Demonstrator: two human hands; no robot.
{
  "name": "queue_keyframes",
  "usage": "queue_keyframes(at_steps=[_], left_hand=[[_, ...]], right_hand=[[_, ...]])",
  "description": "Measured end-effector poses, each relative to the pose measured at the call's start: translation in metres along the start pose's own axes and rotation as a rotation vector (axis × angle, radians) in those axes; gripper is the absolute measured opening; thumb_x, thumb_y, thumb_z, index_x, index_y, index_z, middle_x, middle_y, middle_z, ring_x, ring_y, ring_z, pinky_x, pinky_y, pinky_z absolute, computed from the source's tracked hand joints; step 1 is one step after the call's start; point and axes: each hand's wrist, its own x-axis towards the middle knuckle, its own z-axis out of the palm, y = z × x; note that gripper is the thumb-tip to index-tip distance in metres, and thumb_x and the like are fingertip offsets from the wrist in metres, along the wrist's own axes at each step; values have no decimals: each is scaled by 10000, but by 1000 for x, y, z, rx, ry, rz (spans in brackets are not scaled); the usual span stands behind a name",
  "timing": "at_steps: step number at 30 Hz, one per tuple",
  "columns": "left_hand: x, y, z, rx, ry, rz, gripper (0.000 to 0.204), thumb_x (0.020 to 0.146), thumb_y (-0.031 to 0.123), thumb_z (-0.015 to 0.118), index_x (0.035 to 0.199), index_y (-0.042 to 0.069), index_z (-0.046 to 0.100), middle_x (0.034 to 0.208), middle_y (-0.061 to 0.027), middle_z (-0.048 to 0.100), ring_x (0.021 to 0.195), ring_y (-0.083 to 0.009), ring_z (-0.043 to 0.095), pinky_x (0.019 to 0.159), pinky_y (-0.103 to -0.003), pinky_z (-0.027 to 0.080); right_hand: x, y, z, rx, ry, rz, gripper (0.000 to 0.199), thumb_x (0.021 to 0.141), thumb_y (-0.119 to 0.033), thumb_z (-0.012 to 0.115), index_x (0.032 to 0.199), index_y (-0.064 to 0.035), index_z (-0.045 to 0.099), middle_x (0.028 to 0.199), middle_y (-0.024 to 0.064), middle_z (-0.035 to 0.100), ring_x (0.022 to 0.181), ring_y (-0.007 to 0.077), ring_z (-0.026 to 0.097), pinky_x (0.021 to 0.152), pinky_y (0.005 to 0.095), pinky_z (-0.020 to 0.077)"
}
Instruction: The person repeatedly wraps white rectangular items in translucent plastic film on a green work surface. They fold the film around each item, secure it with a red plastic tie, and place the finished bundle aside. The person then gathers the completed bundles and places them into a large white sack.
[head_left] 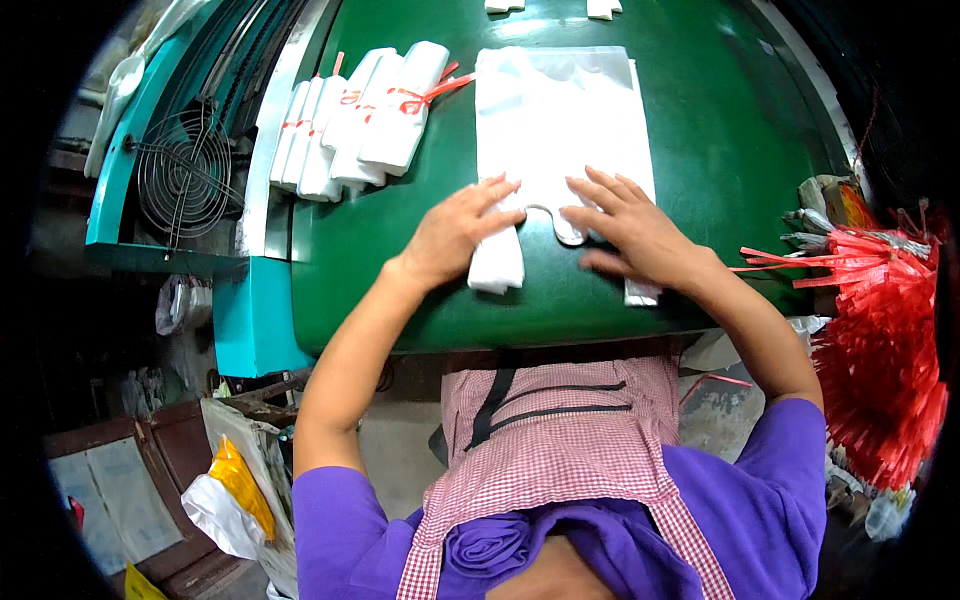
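Both hands press flat on a stack of white plastic carrier bags [560,125] lying on the green desk [730,150]: the left hand [455,228], fingers spread, rests on the left handle strip, the right hand [630,225], fingers splayed, on the right one. Tied bag bundles [360,120] lie to the left; red ties [880,340] lie to the right.

A single view, taken from the person's head, looks steeply down and forward at close range over the rounded green desk [400,290]. The person's own purple-sleeved forearms enter from the lower edge, with the checked red-and-white apron [560,440] directly beneath the lens. The fisheye bends the desk's near edge into a curve and darkens the corners. At the left rim a round wire fan guard [185,175] shows; at the right, a bundle of red plastic ties [880,350].
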Motion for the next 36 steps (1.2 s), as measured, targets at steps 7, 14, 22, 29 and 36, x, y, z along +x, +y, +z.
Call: queue_keyframes(at_steps=[7,14,22,29,36], left_hand=[[56,-77,-11,144,79,-228,645,744,-122,467,1346,109,468,1400,-167,427,1313,-346,387,1073,-407,350],[-11,-15,-21,-127,139,-271,641,731,-27,507,1359,87,440,1450,-169,360,1375,-353,292,1132,-462,239],[-59,80,-21,-103,-343,-137,857,608,175,731,1399,141,401,1499,-129,298,1402,-335,245,1128,-553,158],[-55,78,5,-63,72,-6,325,748,-45,527,1015,89,652,1182,-67,629,1199,-256,542,1111,-487,235],[7,71,2,-490,131,-415,217,940,162,522,992,-24,622,740,-154,639,638,-322,624,599,-354,483]], right_hand=[[98,109,5,-52,238,15,226,808,-187,692,1003,-89,639,1198,126,589,1137,314,535,952,437,435],[76,68,-17,-76,56,26,151,714,-96,710,826,-28,635,1097,130,569,1071,327,522,908,416,450],[-49,-41,-29,263,-58,32,780,694,-317,776,1334,-55,413,1456,191,306,1372,375,262,1107,510,245],[-119,-27,-31,12,-173,170,783,712,-194,752,1401,-158,382,1486,124,313,1405,308,241,1123,517,194],[-89,-15,-18,388,150,-134,203,791,-49,617,989,-92,608,1129,131,560,1148,326,495,945,468,387]])
